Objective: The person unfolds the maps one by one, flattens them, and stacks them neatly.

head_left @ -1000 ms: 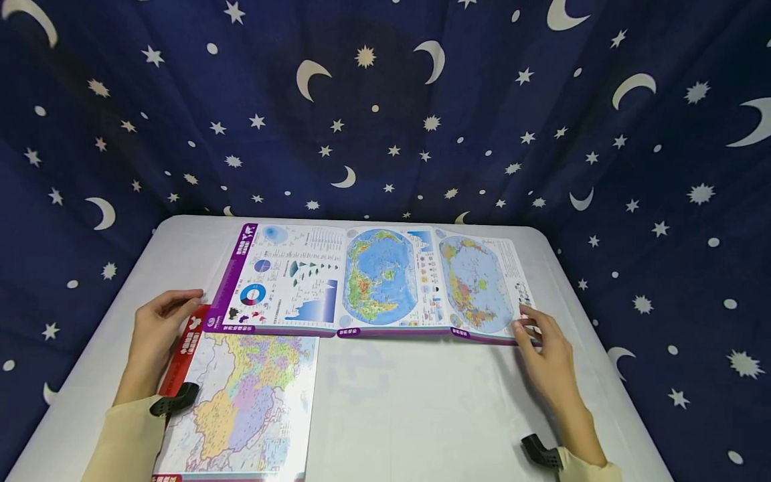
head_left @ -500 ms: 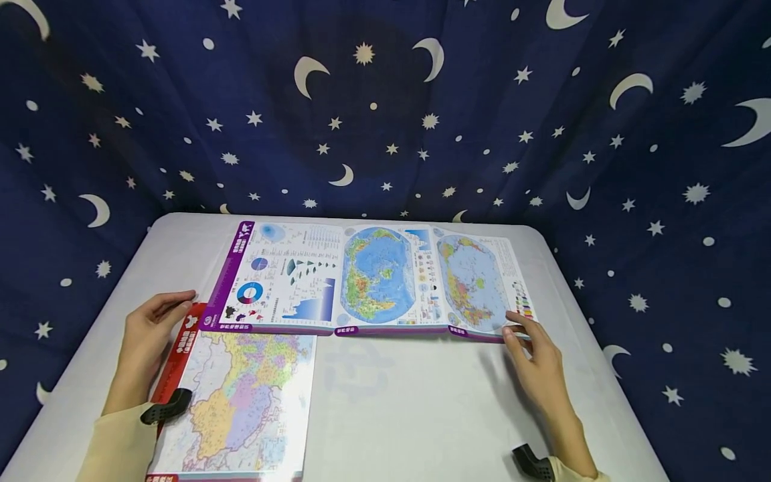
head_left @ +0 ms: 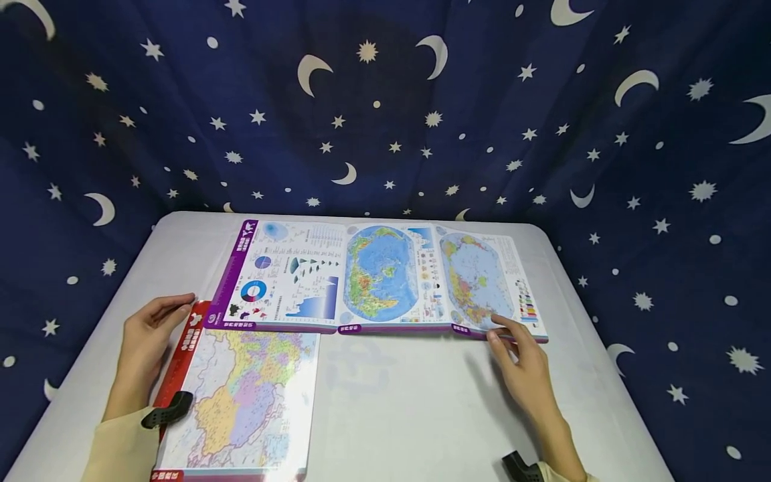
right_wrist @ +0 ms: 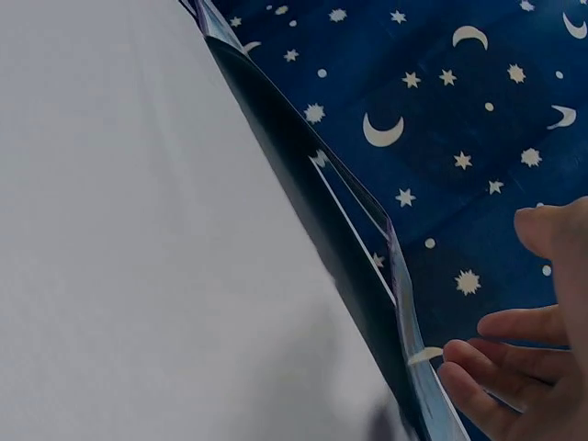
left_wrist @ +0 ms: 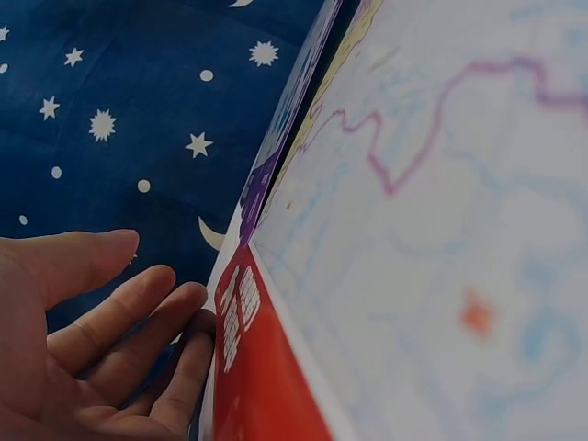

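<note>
A purple-edged world map (head_left: 381,274), unfolded into three panels, lies across the far side of the table. Its near edge overlaps a folded China map (head_left: 247,408) with a red strip at the left. My left hand (head_left: 141,351) lies beside that red strip, fingers loosely bent, with some fingertips right at the strip's edge in the left wrist view. Over the near edge of the world map's right panel is my right hand (head_left: 523,361), thumb apart from the relaxed fingers. Both hands hold nothing. In the right wrist view, the panel's edge (right_wrist: 401,276) stands raised off the tabletop.
The white-covered table (head_left: 409,408) shows bare cloth in front of the world map. A dark blue curtain (head_left: 385,154) with moons and stars hangs behind and at both sides. Black wrist devices (head_left: 167,410) sit on both forearms.
My right hand has slid left along the near edge of the right panel, uncovering its right corner. The left hand has shifted slightly left; both maps lie as before.
</note>
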